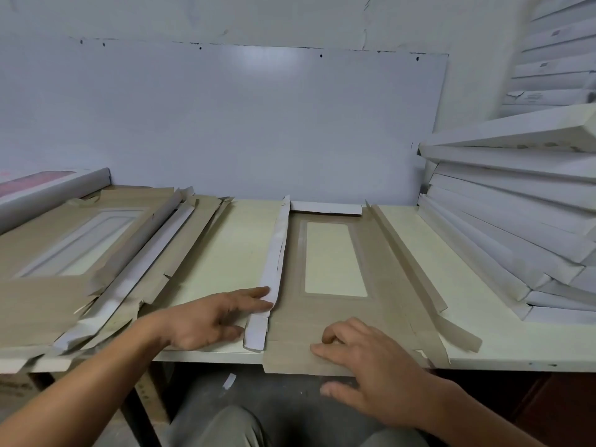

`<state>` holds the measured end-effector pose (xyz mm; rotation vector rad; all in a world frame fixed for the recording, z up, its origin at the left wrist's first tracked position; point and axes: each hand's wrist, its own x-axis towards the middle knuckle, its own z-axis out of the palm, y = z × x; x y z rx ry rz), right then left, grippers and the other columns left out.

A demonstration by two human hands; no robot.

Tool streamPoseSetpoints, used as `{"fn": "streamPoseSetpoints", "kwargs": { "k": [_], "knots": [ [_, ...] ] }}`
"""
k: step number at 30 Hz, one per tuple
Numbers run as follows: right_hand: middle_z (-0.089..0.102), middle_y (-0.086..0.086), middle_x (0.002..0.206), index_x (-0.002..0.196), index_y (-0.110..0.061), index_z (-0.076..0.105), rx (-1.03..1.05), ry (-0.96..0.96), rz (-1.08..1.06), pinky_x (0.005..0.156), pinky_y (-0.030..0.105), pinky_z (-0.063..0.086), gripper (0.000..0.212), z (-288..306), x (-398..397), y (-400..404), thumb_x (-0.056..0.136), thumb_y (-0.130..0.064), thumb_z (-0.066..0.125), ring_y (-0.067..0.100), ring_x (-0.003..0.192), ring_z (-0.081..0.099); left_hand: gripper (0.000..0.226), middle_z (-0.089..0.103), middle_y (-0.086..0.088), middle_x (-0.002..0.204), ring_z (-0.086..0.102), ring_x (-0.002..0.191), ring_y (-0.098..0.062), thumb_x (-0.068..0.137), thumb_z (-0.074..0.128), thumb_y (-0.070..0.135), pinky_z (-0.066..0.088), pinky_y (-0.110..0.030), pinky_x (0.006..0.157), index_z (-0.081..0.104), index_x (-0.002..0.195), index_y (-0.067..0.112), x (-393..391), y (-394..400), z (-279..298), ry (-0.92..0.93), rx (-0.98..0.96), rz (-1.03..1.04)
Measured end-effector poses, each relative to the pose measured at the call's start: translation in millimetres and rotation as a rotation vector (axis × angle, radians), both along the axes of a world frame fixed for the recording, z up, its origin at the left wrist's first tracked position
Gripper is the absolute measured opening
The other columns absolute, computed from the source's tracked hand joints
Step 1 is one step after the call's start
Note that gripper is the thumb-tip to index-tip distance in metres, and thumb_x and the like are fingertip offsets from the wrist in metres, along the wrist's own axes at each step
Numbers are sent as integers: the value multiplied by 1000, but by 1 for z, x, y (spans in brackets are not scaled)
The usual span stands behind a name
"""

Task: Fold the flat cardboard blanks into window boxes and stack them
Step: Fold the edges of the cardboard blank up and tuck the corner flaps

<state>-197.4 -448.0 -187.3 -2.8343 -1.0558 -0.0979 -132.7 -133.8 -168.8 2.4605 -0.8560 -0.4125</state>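
Side-flap folding on cardboard blank (342, 253) — left hand (206, 321), straight fingers (254, 293) pressing left flap (274, 253) up; right hand (371, 366), curled fingers pinning near edge. Next — right flap (409, 253) wants raising.

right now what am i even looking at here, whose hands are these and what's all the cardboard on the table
This is one picture from a camera worn on a person's head, looking forward and down, so the hands are the wearer's own. No machine is involved.

On the table in front lies a flat brown blank with a clear window cut in it. Its left flap is folded up, white side showing. The left hand presses straight fingers against that flap. The right hand rests on the blank's near edge, fingers bent, holding it down.

At left lies a pile of more blanks. At right, finished white boxes are stacked.
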Motion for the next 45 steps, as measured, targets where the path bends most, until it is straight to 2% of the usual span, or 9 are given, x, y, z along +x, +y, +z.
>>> {"fn": "streamPoseSetpoints", "kwargs": {
  "k": [10, 16, 19, 23, 25, 29, 33, 38, 45],
  "knots": [
    [36, -11, 154, 150, -31, 38, 41, -36, -12, 115, 27, 21, 60, -3, -23, 0, 96, -56, 42, 11, 141, 29, 20, 57, 13, 137, 48, 129, 5, 99, 56, 23, 38, -19, 107, 71, 113, 19, -2, -30, -10, -77, -293, 128],
    [64, -11, 125, 123, -29, 67, 3, -176, 11, 92, 24, 53, 51, -1, -32, -3, 80, -56, 60, 9, 111, 63, 19, 57, 18, 69, 45, 62, -2, 100, 56, 24, 39, -24, 65, 62, 82, 18, 0, -44, -19, -154, -354, 323],
    [65, -14, 123, 120, -32, 69, -38, -225, -19, 89, 20, 53, 52, -3, -36, -2, 77, -60, 60, 6, 108, 64, 22, 61, 14, 72, 49, 64, -8, 99, 56, 27, 41, -24, 63, 60, 78, 21, 0, -50, -20, -196, -351, 362],
    [46, -11, 148, 142, -31, 50, 33, 4, -21, 116, 28, 28, 46, 4, -26, -11, 100, -46, 41, 10, 136, 38, 15, 64, 5, 89, 55, 82, -17, 99, 54, 25, 46, -34, 77, 62, 90, 17, -4, -58, -24, -440, -154, 262],
    [61, -5, 123, 120, -22, 66, 155, 8, -32, 105, 34, 38, 32, 11, -18, -25, 101, -34, 44, 14, 117, 49, 15, 61, 6, 94, 52, 87, -18, 99, 51, 27, 44, -34, 80, 60, 95, 16, -4, -60, -27, -530, -100, 241],
    [60, -6, 81, 76, -18, 64, 520, -261, -456, 75, 37, 45, 27, 29, 7, -76, 97, -29, 50, 16, 84, 52, 16, 58, 5, 98, 49, 89, -22, 101, 47, 28, 43, -34, 80, 57, 96, 16, -4, -64, -32, -574, -62, 234],
    [67, -1, 87, 101, -18, 67, 737, -143, -913, 74, 32, 48, 14, 39, 46, -141, 95, -25, 56, 20, 82, 62, 16, 56, 5, 96, 49, 88, -23, 101, 45, 27, 43, -34, 80, 54, 92, 17, -5, -66, -31, -575, -45, 236],
    [64, 2, 124, 135, -24, 51, 266, 176, -931, 92, 35, 47, 41, 29, 64, -143, 96, -38, 55, 24, 110, 60, 17, 55, 6, 96, 48, 89, -20, 101, 45, 28, 42, -32, 80, 53, 92, 17, -5, -65, -30, -561, -51, 239],
    [58, -7, 79, 101, -35, 46, 56, 282, -713, 55, 28, 38, 17, 29, 57, -113, 90, -25, 53, 10, 58, 51, 18, 55, 6, 96, 47, 88, -19, 101, 45, 28, 42, -32, 80, 54, 92, 16, -5, -65, -31, -574, -51, 243]
  ]
}}
